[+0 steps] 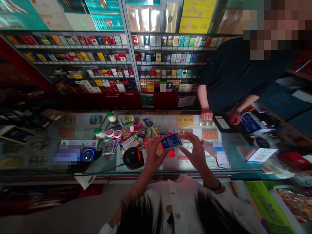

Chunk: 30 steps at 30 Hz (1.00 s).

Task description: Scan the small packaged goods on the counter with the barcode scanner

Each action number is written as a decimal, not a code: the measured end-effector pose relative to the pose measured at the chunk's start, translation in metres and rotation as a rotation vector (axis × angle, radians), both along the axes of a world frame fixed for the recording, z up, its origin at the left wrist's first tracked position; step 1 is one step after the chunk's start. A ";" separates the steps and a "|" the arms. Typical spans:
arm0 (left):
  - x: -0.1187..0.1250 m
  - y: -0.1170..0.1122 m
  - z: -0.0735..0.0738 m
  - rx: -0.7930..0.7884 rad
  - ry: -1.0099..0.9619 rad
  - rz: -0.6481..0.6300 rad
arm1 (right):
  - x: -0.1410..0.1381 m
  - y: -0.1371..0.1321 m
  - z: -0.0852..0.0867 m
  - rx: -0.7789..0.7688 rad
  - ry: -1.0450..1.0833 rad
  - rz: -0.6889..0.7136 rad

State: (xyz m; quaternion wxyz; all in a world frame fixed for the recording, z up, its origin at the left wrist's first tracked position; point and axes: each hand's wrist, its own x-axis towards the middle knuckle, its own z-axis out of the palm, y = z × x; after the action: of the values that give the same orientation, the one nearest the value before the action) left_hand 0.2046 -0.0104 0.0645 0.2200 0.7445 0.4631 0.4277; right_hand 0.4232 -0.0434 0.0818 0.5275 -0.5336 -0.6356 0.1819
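My left hand (156, 152) grips the left end of a dark blue flat pack (171, 141), likely a cigarette pack, above a glass counter (168, 121). My right hand (194, 150) is raised with its fingers apart, close to the pack's right end. I cannot tell if those fingertips touch it. A small red item (172, 153) lies just beneath the pack. A heap of small colourful packets (138, 133) sits on the glass to the left of my hands.
Behind the counter, shelves of cigarette packs (170, 55) rise. A person in a dark shirt (231, 74) rests both hands on a black mat (221, 123). A black dome scanner (133, 158) and a blue-ringed device (88, 155) stand on the glass, with boxes and papers at right.
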 end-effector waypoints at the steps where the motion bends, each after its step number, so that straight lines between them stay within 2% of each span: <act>1: 0.002 0.001 -0.001 -0.009 0.006 -0.002 | -0.001 0.000 -0.001 0.002 -0.003 -0.005; 8: 0.015 0.006 -0.011 -0.007 0.014 0.002 | -0.003 0.004 0.008 0.022 -0.110 -0.020; 11: 0.017 0.013 -0.013 0.019 0.053 0.044 | 0.003 0.009 0.011 -0.031 -0.135 -0.011; 15: 0.021 0.024 -0.019 0.057 0.137 0.054 | 0.017 0.020 0.001 -0.137 -0.193 -0.002; 20: 0.032 0.031 -0.029 0.017 0.193 0.022 | 0.034 0.030 -0.012 -0.197 -0.242 0.002; 27: 0.041 0.041 -0.040 -0.058 0.182 0.022 | 0.046 0.039 0.004 -0.268 -0.289 0.108; 30: 0.045 0.047 -0.042 -0.051 0.181 0.039 | 0.047 0.047 0.002 -0.289 -0.235 0.141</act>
State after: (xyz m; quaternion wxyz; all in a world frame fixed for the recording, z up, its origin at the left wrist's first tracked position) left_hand 0.2493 0.0362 0.0222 0.1877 0.7651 0.5062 0.3510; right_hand 0.4701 0.0040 0.0841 0.3536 -0.5756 -0.6956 0.2444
